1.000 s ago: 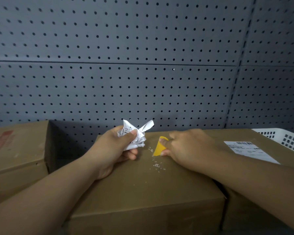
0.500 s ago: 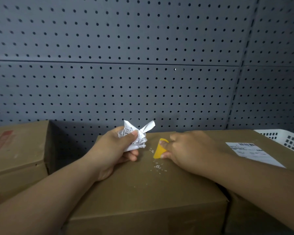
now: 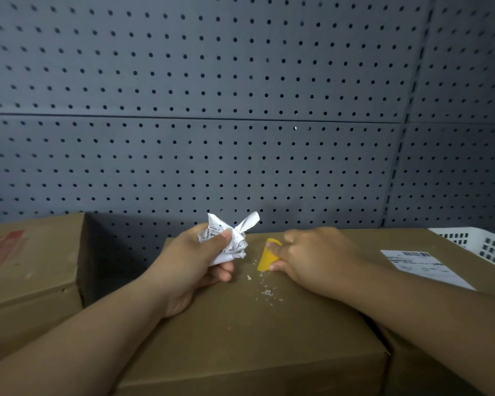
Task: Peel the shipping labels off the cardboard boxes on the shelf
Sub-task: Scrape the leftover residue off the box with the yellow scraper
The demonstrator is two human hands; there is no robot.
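Note:
A brown cardboard box (image 3: 240,332) fills the middle of the head view. On its top my left hand (image 3: 192,267) grips a crumpled white shipping label (image 3: 230,238). My right hand (image 3: 315,258) pinches a small yellow scraper (image 3: 266,255), whose edge touches the box top. White paper crumbs (image 3: 266,292) lie just in front of the scraper. To the right, a second box (image 3: 383,241) carries a flat white shipping label (image 3: 423,267) with a barcode, partly hidden by my right forearm.
A third cardboard box (image 3: 32,270) with red print stands at the left, with a dark gap beside it. A white perforated plastic basket (image 3: 483,247) sits at the far right. Grey pegboard (image 3: 240,110) closes off the back.
My right hand with the yellow scraper has shifted slightly toward me across the box top. The left hand keeps hold of the crumpled label in the same place.

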